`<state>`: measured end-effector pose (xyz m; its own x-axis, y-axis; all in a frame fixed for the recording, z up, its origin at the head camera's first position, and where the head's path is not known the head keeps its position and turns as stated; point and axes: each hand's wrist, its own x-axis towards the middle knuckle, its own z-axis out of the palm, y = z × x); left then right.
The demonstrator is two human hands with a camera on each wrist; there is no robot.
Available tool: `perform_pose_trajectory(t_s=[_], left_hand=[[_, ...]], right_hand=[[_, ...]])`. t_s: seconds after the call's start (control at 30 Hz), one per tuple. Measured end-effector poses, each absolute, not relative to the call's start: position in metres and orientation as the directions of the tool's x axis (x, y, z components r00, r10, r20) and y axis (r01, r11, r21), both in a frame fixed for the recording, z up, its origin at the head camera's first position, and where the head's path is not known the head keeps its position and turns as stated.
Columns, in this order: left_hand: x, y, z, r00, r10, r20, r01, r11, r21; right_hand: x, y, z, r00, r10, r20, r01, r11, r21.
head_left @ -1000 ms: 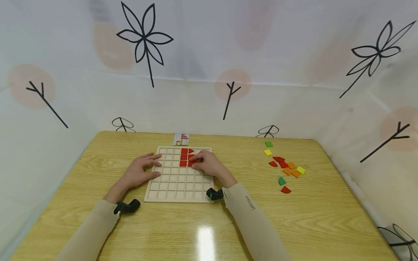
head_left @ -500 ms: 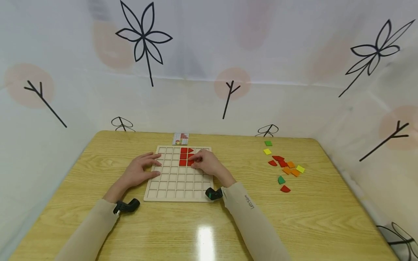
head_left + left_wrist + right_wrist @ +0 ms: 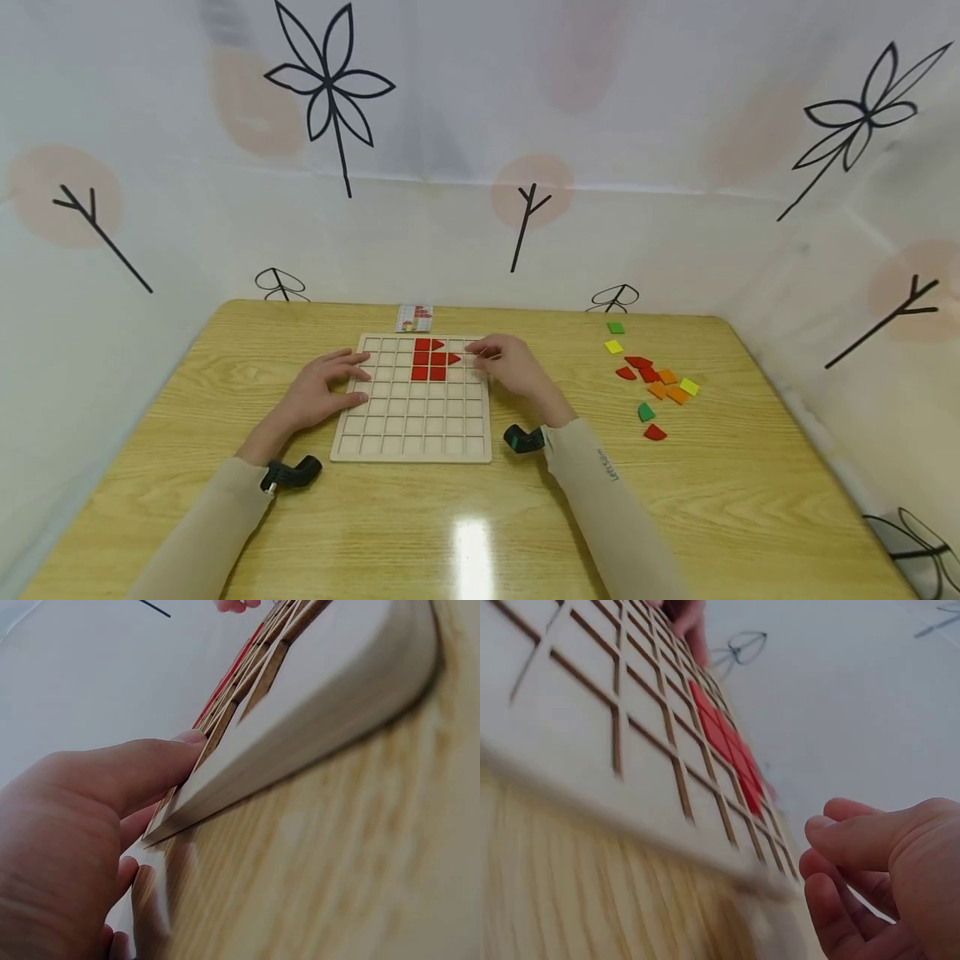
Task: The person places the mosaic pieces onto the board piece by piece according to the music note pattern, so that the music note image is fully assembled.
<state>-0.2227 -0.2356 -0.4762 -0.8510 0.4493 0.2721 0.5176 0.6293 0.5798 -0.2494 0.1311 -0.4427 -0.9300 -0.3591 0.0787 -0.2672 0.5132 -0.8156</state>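
Seven red tiles (image 3: 422, 358) in grid board (image 3: 414, 426), loose tiles (image 3: 657, 390) unplaced; left hand (image 3: 318, 395) relaxed on board, right hand (image 3: 513, 366) loose, seemingly empty.

Board (image 3: 412, 447): pale wood, square-celled, flat on the counter (image 3: 375, 533). Red tiles (image 3: 438, 359) occupy its three farthest rows: one square and one pointed tile; two squares and one pointed tile; two squares. Both points face right. Loose tiles (image 3: 656, 432), red, orange, yellow and green, lie scattered well to the board's right.
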Motion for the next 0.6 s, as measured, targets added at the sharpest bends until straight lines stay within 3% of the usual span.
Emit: perform_pose_trajectory(t_s=[0.6], left_hand=[[-0.223, -0.236, -0.475, -0.850, 0.456, 0.263, 0.516, 0.619, 0.593]], right_hand=[[-0.229, 0.309, -0.430, -0.990, -0.101, 0.100, -0.142, 0.728, -0.671]])
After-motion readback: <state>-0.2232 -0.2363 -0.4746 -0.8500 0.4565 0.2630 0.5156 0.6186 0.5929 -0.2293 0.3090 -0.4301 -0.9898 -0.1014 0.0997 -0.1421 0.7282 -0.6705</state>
